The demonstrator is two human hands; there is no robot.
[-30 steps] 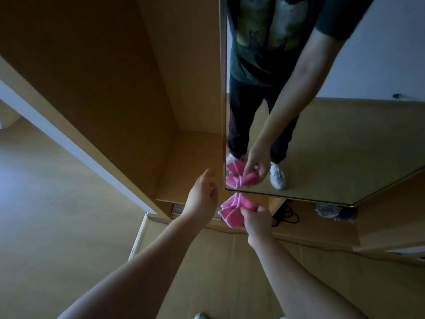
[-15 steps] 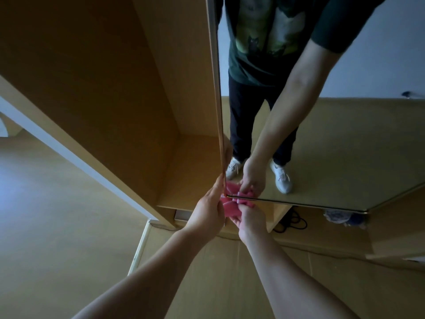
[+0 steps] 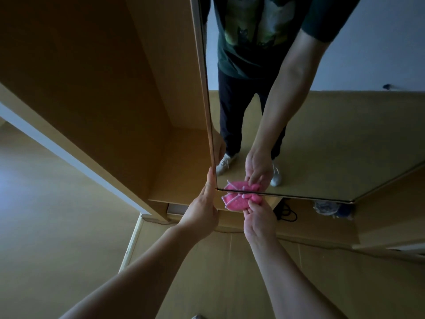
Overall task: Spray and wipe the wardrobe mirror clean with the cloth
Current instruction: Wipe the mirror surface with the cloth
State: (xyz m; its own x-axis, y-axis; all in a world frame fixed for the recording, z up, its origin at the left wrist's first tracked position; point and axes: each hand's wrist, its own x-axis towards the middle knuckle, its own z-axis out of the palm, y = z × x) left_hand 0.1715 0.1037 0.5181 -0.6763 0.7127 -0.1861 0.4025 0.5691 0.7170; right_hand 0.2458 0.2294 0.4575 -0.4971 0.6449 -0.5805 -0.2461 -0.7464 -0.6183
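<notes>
The wardrobe mirror [image 3: 322, 139] is on an opened door and reflects my body, arms and the floor. A bunched pink cloth [image 3: 236, 200] with a pale edge presses against the mirror's bottom left corner, and its reflection shows just above. My right hand [image 3: 259, 217] grips the cloth from below. My left hand [image 3: 204, 208] holds the door's left edge near that corner, fingers along the frame. No spray bottle is in view.
The open wardrobe interior [image 3: 115, 100] of light wood lies to the left of the door. A black cable [image 3: 286, 212] and a crumpled bag [image 3: 326, 207] sit on the floor under the mirror. Wooden flooring [image 3: 46, 226] spreads around.
My left hand has moved from free air onto the door's left edge. My right hand has pushed the cloth up and right along the mirror's bottom edge.
</notes>
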